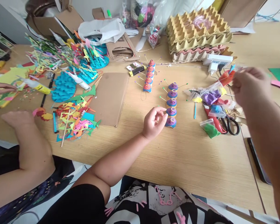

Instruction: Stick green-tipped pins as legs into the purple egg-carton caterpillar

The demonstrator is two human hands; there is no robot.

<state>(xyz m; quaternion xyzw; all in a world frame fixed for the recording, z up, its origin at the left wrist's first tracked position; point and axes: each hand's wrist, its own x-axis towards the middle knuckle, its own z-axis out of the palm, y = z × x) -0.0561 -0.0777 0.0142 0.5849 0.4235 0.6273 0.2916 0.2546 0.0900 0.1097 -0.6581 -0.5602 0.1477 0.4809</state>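
Note:
My left hand [155, 123] is beside the lower end of a row of purple-and-blue egg-carton domes [171, 102], fingers curled, thumb and forefinger close together at the dome edge. Whether they grip anything is hidden. The domes have small faces, yellow rings on top and thin green-tipped sticks at the sides. Raised at the right, my right hand [250, 85] is closed in a pinch beside an orange-red cup [226, 77]; what it holds is too blurred to make out. Farther back stands a similar red-and-blue row [149, 76] with purple-tipped sticks.
Clay bags [211, 96], scissors [231, 124] and a power strip [218, 59] lie right, below stacked egg trays [198, 31]. Cardboard [109, 99], paper scraps [77, 119], glue bottles [80, 81] and blue-painted pieces [64, 87] are left. Another person's arm [25, 133] rests there.

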